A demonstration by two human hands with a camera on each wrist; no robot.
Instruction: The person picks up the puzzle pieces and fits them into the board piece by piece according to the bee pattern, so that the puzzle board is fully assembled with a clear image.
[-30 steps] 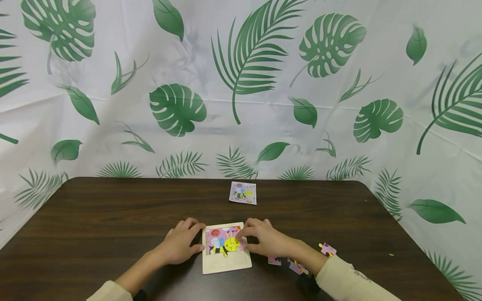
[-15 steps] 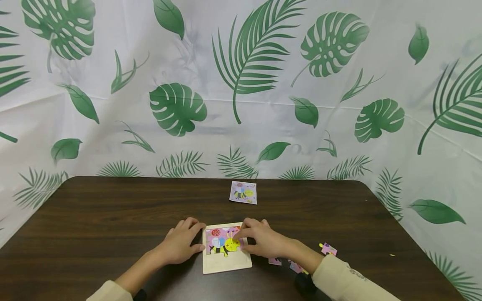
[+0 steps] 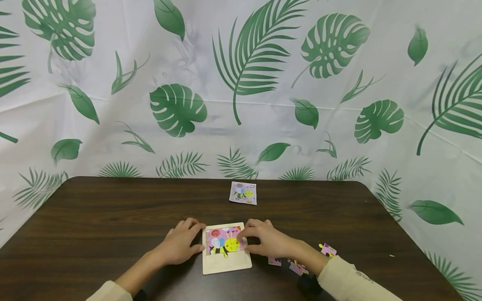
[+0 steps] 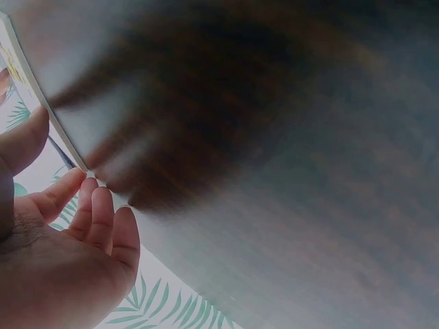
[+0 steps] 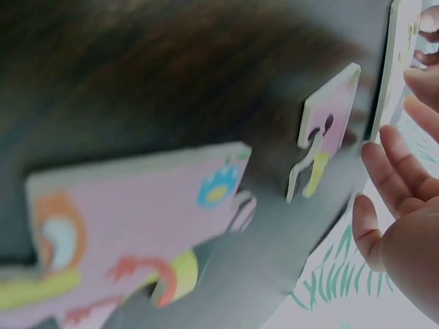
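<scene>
A light wooden puzzle tray (image 3: 227,266) lies on the dark table; joined pieces with a bee picture (image 3: 225,241) fill its upper part, and bare wood shows below. My left hand (image 3: 181,242) touches the tray's left side, thumb low and forefinger at the top corner. In the left wrist view its fingers (image 4: 101,216) are spread along the edge. From the other side my right hand (image 3: 265,238) reaches over the tray's right edge, fingertips on the pieces near the bee's yellow head, thumb by the edge. Whether it pinches a piece is hidden.
Loose puzzle pieces lie right of the tray: a pink piece (image 3: 274,261), another (image 3: 297,267) partly by the right forearm, and one (image 3: 327,250) beyond it. A printed bee picture card (image 3: 243,193) lies near the table's back edge. A leaf-patterned cloth (image 3: 263,138) hangs behind.
The right fingertips move slightly leftward over the pieces, then back right. The left hand and the tray stay in place.
</scene>
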